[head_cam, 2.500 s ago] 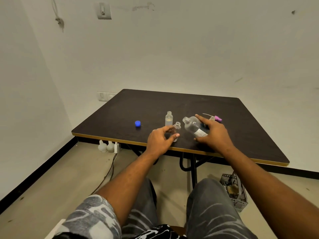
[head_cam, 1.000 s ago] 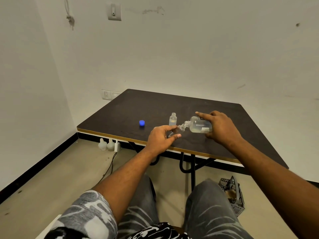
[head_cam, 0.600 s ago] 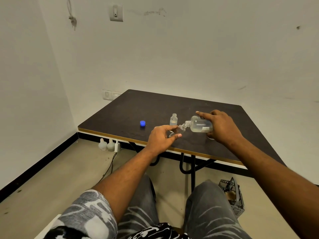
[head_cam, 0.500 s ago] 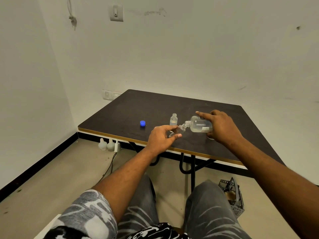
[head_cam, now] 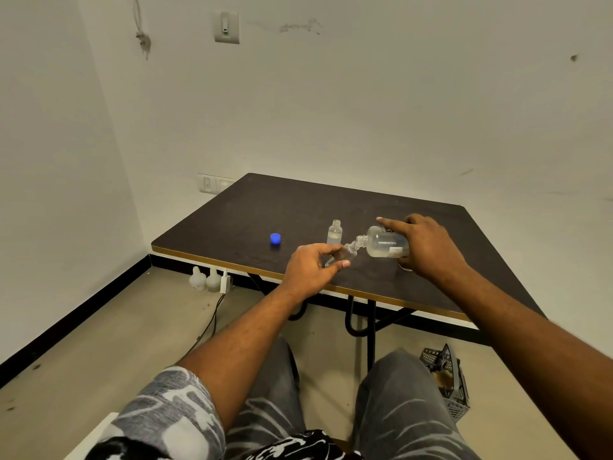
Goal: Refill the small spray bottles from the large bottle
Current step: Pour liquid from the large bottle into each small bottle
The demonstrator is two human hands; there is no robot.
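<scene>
The large bottle [head_cam: 384, 242] hangs tipped on its side over the near part of the table [head_cam: 298, 207], neck pointing left and a little down, with clear liquid pooled along its lower side; the right hand [head_cam: 428, 247] grips its base end, fingers curled round the body and the forefinger stretched straight along the top. Its mouth meets the mouth of a small bottle [head_cam: 345, 254], which leans to the right just above the table's near edge; the left hand [head_cam: 311, 265] holds this one between the thumb and curled fingers, the thumb tip showing below it; whether liquid is passing across cannot be told.

A second small bottle [head_cam: 334, 232] stands upright and uncapped on the table, just behind the two meeting mouths; a blue cap [head_cam: 275, 238] sits on the table toward its left edge, well apart from the bottles; a small white thing [head_cam: 405, 267] shows on the table under the right hand, mostly hidden.

On the floor below the table's near left corner stand two pale jugs [head_cam: 199, 280] and a white plug [head_cam: 225, 282] with a cable; a dark basket [head_cam: 447, 376] sits on the floor below the table's right side; a socket plate [head_cam: 212, 184] is on the wall by the table's far left corner.
</scene>
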